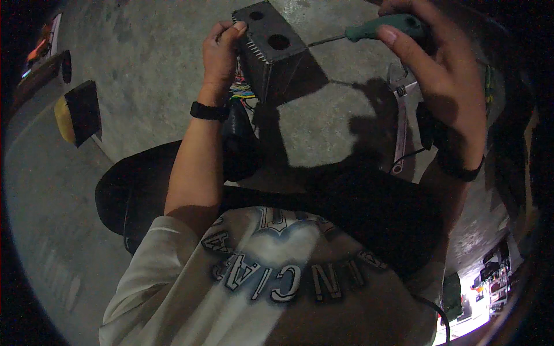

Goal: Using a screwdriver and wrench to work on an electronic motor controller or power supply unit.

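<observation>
A dark box (262,37) with two round holes in its upper face and a row of slots along one edge stands tilted on the floor. My left hand (222,49) grips its left edge, thumb on top near the slots. In my right hand (441,60) is a screwdriver (378,29) with a green handle, the thumb lying against the handle. The screwdriver's thin shaft points left, its tip at or very near the box's right corner; contact is hard to tell. Several coloured wires (242,87) show below the box on its left side.
A wrench (399,130) lies on the concrete floor (144,69) below my right hand. To the far left is a dark block with a yellow side (64,119). My bent leg (147,184) is close below the box. Brightly lit clutter (487,288) shows at the lower right.
</observation>
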Available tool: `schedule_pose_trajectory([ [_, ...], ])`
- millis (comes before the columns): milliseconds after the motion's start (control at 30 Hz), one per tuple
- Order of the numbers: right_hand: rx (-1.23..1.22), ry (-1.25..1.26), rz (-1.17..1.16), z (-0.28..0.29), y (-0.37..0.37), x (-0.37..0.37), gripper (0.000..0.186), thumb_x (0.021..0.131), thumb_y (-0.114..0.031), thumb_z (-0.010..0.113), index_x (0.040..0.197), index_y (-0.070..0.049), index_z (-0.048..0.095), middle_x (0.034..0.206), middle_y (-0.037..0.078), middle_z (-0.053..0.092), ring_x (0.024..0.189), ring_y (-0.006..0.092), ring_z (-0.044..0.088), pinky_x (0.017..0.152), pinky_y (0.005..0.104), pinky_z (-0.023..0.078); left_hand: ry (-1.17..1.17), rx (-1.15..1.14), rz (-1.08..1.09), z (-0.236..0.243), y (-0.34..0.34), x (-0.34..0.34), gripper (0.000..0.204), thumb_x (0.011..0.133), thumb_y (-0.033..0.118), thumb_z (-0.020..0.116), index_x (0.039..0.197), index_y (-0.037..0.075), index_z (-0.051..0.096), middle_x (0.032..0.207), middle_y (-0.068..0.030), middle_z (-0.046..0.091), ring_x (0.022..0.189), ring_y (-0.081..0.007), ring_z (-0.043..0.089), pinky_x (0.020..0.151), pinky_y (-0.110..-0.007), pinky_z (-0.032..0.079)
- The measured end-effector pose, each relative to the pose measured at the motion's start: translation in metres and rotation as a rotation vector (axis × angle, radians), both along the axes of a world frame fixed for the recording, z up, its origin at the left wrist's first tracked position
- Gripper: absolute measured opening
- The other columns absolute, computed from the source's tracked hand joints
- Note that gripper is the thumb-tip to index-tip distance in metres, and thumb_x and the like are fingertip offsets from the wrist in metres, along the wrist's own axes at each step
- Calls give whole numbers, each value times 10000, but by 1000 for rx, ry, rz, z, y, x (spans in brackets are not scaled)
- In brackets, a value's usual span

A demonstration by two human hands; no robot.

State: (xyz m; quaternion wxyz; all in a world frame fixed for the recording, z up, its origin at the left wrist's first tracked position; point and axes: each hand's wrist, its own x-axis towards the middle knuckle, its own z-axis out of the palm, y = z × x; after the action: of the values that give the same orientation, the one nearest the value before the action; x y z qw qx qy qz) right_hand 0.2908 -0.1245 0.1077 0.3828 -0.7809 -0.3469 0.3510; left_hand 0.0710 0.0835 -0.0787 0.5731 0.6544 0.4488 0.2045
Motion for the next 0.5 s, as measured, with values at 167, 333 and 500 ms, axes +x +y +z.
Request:
schedule_pose_trajectory([
  [167,-89,-214,-7,-4,2,-10,196,890,-125,674,1024,-4,599,771,74,603,727,144,593,685,319,458,-68,47,-27,-10,0,-1,283,867,306,737,944,42,668,804,46,592,737,-67,499,658,-237,392],
  [333,-92,-160,-2,-6,2,-8,217,874,-149,683,1012,-2,603,783,81,612,746,156,601,700,331,464,-6,25,-38,-8,4,-1,284,866,304,735,933,35,671,831,30,607,761,-74,510,679,-236,403],
  [500,-81,-294,9,-8,2,-11,239,856,-157,692,999,13,605,820,125,632,778,193,631,721,354,473,-92,-117,4,-13,7,-3,298,866,298,741,970,26,676,858,14,628,783,-85,530,700,-241,418],
])
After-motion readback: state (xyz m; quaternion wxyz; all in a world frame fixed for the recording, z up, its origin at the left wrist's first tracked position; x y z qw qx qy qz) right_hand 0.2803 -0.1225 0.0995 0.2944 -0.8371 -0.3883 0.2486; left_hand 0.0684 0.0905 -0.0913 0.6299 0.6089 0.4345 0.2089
